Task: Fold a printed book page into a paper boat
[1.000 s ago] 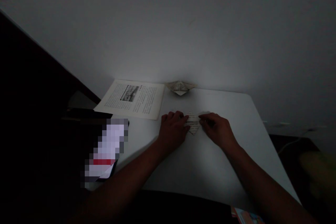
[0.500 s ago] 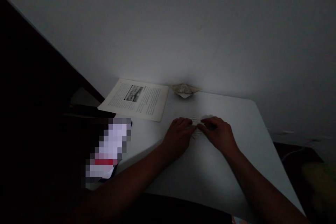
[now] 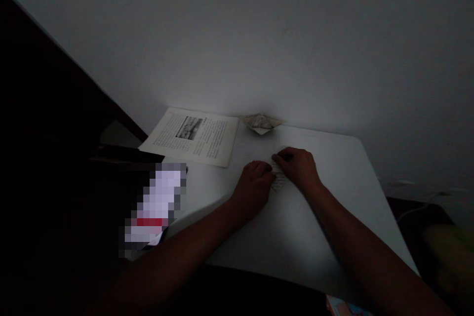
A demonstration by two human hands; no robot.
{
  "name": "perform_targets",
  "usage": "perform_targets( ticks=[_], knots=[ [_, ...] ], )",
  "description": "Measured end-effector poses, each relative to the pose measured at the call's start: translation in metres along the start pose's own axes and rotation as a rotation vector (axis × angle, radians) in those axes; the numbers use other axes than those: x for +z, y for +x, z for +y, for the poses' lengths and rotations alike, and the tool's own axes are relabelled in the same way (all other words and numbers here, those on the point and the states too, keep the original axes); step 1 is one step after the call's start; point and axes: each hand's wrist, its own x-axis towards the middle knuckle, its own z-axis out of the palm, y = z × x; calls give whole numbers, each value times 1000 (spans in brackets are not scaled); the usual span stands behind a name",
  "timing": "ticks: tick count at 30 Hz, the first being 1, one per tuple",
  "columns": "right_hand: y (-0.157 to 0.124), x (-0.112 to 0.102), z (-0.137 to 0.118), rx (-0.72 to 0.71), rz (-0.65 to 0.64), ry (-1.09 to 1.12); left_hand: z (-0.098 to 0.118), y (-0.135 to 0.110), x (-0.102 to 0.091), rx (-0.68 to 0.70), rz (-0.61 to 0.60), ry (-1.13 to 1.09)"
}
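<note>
Right hand [image 3: 298, 165] has just shifted to the far end of the folded printed paper [image 3: 280, 182], baring more of its near right side; work looks to be on the far edge now. Thumb and fingertips narrow there, actual grip too dark to confirm. Left hand [image 3: 254, 190], fingers curled, covers the paper's left side on the tabletop [image 3: 333, 182]; can't tell if it's pinching.

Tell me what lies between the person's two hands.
In the head view, a small folded printed paper lies between the left hand and the right hand, partly hidden by them.
</note>
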Motion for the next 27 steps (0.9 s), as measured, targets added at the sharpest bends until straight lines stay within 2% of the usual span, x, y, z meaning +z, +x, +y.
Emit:
perform_targets(
  ticks=[3, 10, 15, 27],
  knots=[
    [1, -3, 3, -34, -19, 13, 0, -1, 2, 16, 20, 1],
    [-3, -13, 14, -270, -82, 6, 3, -2, -3, -17, -20, 14],
    [-7, -21, 23, -368, -122, 1, 3, -1, -3, -24, -13, 11],
    [-27, -38, 39, -383, -193, 77, 4, 0, -6, -4, -45, 7]
  ],
)
